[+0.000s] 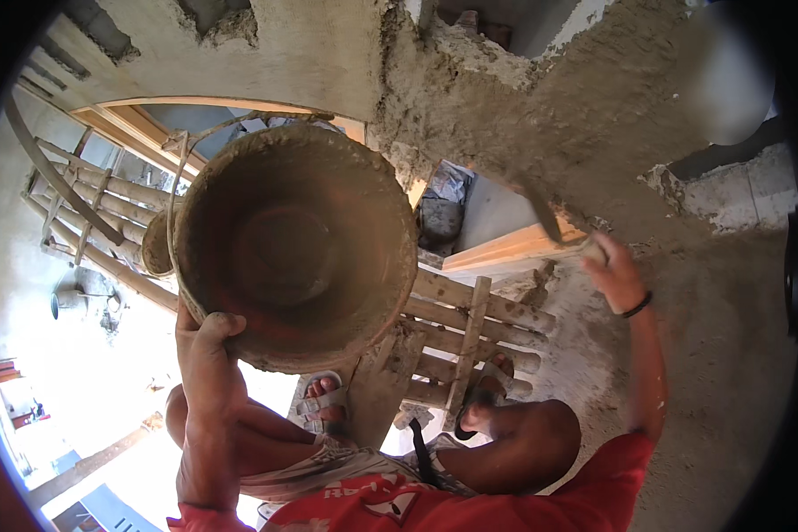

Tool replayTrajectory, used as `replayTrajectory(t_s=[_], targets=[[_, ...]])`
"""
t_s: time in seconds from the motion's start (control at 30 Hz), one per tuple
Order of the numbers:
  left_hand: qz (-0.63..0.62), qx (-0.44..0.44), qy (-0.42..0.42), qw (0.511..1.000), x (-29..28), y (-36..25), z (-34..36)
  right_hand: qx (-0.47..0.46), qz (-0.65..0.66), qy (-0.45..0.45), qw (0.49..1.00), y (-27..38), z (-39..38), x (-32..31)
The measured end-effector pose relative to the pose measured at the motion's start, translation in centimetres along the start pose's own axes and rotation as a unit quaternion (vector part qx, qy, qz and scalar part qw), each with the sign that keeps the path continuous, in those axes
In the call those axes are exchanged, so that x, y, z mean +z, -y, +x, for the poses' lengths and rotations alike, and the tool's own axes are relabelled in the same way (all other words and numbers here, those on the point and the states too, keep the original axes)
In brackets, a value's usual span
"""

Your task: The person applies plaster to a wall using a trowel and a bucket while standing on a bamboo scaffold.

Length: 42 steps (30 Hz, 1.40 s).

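My left hand [211, 359] grips the near rim of a mortar-crusted bucket [350, 226], thumb over the edge. The bucket tilts its mouth up toward me, and only a grey-brown film and some residue coat its inside. My right hand [618, 273] is closed around the handle of a trowel [539, 211], partly smeared by motion. The trowel's blade is close to the wet mortar [612, 115] spread on the wall, beside an orange-brown wooden frame [514, 246]; whether it touches the wall I cannot tell.
My sandalled feet rest on a raised platform of wooden poles [470, 346] with gaps between them. Bright lower ground shows at left. A second small bucket [157, 244] hangs or stands by more poles [106, 199]. Rough openings break the wall above.
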<state>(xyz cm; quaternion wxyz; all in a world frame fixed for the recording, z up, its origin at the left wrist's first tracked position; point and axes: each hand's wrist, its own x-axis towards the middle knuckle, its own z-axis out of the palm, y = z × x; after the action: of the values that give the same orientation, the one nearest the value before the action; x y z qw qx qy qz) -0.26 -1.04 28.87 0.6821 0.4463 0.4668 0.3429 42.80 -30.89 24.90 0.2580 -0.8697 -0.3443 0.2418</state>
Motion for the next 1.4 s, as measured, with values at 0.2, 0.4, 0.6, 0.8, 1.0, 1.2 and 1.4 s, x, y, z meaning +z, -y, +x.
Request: replayTrajectory(t_s=[0.2, 0.4, 0.6, 0.8, 1.0, 1.2, 1.4], targets=[[-0.021, 0.000, 0.022, 1.000, -0.1, 0.1, 0.3, -0.033, -0.128, 0.127, 0.983, -4.4, 0.9, 8.9], [-0.042, 0.000, 0.013, 0.999, 0.4, -0.1, 0.2, -0.010, -0.263, 0.055, 0.963, -0.9, 2.1, 8.3], [-0.065, 0.008, 0.017, 0.998, 0.7, -0.8, 0.5, -0.028, -0.401, 0.038, 0.915, 0.2, 3.5, 6.2], [-0.067, -0.009, 0.022, 0.997, 0.9, -1.3, 1.1, 0.016, -0.429, 0.049, 0.902, 5.2, 8.9, 3.5], [-0.040, -0.028, 0.033, 0.998, 0.3, -1.4, 1.8, -0.054, -0.419, 0.019, 0.906, 10.5, 10.3, 2.8], [-0.107, -0.015, 0.018, 0.994, 0.8, -1.4, 2.1, -0.123, -0.292, -0.023, 0.948, 14.8, 9.0, -0.3], [-0.064, 0.019, 0.012, 0.998, 0.4, -0.5, 2.6, -0.222, -0.166, -0.027, 0.960, 20.8, 1.7, -2.0]])
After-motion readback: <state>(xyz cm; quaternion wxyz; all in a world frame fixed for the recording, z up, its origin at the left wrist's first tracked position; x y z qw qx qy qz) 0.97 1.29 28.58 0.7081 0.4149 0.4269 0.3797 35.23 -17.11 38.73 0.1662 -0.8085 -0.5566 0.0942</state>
